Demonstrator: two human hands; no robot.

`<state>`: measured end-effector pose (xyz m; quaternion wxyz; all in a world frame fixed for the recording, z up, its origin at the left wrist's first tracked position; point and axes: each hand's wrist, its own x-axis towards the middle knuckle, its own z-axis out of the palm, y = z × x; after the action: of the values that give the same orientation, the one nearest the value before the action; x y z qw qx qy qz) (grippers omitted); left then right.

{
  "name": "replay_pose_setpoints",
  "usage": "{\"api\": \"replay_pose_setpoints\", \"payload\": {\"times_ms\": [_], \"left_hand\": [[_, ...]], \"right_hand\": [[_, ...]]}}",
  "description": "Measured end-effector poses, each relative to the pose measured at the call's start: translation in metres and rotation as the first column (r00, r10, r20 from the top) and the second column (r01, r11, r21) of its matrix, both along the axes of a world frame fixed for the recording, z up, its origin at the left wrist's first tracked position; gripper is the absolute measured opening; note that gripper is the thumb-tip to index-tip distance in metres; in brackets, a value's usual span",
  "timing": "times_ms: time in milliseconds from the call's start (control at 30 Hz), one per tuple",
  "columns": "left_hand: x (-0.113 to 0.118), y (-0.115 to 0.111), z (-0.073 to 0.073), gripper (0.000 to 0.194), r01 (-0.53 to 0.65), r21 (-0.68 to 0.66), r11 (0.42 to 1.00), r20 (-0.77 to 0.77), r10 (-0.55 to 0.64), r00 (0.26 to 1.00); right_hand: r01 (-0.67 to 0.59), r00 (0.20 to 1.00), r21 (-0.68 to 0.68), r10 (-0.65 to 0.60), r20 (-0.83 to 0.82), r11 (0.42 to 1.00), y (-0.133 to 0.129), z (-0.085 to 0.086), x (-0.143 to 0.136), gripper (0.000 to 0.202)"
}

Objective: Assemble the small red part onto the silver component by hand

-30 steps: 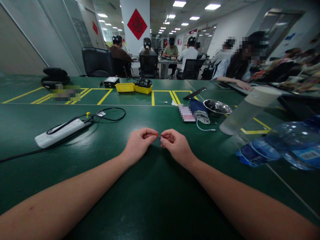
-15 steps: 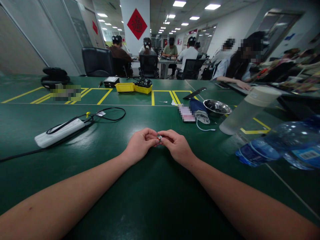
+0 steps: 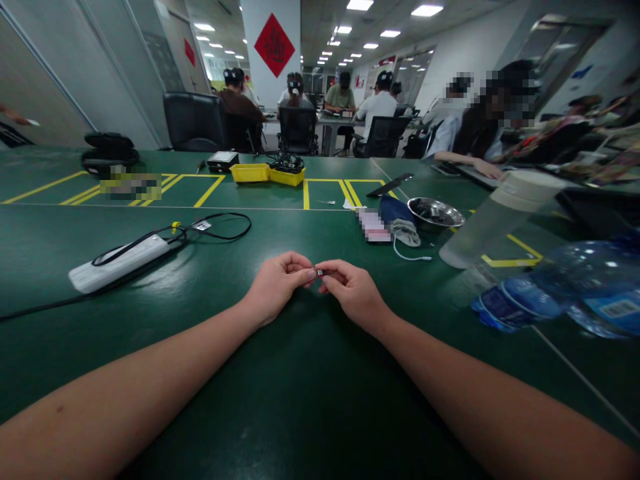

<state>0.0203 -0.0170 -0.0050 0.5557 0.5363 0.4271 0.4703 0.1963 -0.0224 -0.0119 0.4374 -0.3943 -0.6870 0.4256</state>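
Observation:
Between my two hands, a little above the green table [image 3: 280,393], is a small silvery metal piece [image 3: 320,272], too small for its kind to be told. My left hand [image 3: 280,283] pinches it from the left with thumb and forefinger. From the other side, the fingertips of my right hand [image 3: 355,290] close on it as well. The fingers cover much of the piece.
At left lies a white power strip [image 3: 120,263] with a looped black cable [image 3: 245,230]. Yellow trays [image 3: 250,173] stand farther back. To the right are a metal bowl [image 3: 435,213], a frosted bottle [image 3: 480,220] and blue-labelled water bottles [image 3: 525,300]. A person [image 3: 475,133] sits beyond them.
The small piece has been turned between my fingertips, and my fingers have shifted slightly. An arm has come into view at the far left edge.

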Motion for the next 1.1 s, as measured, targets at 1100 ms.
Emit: {"api": "replay_pose_setpoints", "payload": {"times_ms": [1100], "left_hand": [[-0.0018, -0.0022, 0.0037, 0.027, 0.184, 0.057, 0.981, -0.156, -0.173, 0.972]], "right_hand": [[-0.005, 0.998, -0.027, 0.003, -0.061, 1.000, -0.0047, 0.0038, -0.0016, 0.037]]}}
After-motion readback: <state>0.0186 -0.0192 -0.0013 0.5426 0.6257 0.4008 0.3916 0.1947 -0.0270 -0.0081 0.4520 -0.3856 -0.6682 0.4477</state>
